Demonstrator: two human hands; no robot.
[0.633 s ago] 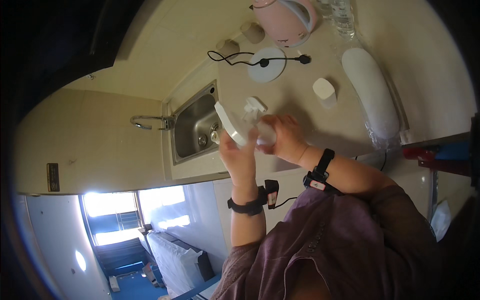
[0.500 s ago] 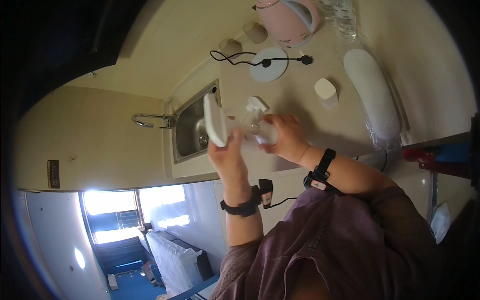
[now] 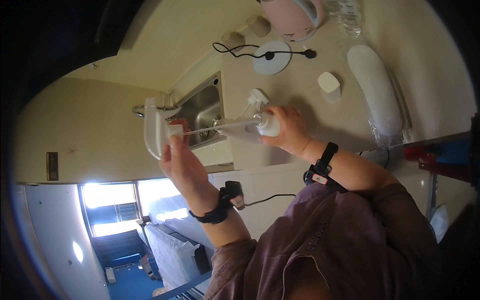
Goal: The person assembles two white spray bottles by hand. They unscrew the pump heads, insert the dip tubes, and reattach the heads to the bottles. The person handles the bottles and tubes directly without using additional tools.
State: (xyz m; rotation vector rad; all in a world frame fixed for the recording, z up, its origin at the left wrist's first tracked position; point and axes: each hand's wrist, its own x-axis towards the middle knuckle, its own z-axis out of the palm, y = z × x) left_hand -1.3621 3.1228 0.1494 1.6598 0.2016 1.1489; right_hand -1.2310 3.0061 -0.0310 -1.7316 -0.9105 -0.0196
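Observation:
My left hand (image 3: 182,167) is closed on a white pump head (image 3: 174,131) with a broad curved top. From it a long thin clear tube (image 3: 215,129) runs right to the mouth of a white bottle (image 3: 270,125). Whether the tube's tip is still inside the neck I cannot tell. Around the bottle's body my right hand (image 3: 291,127) is wrapped, its neck tilted toward the left hand. Just beyond the bottle, a smaller white pump or spray top (image 3: 258,97) lies on the counter. My left hand is out over the counter's front left, near the sink.
A steel sink (image 3: 202,107) with a curved faucet (image 3: 145,110) lies left. Farther back are a pink kettle (image 3: 295,20), its white base (image 3: 272,59) with a black cord, and two brown cups (image 3: 259,26). To the right stand a white container (image 3: 330,86) and a long plastic-wrapped white item (image 3: 375,90).
My left hand has moved left with the pump head, drawing it away from the bottle so that its long tube shows. My right hand stays nearly in place with the bottle.

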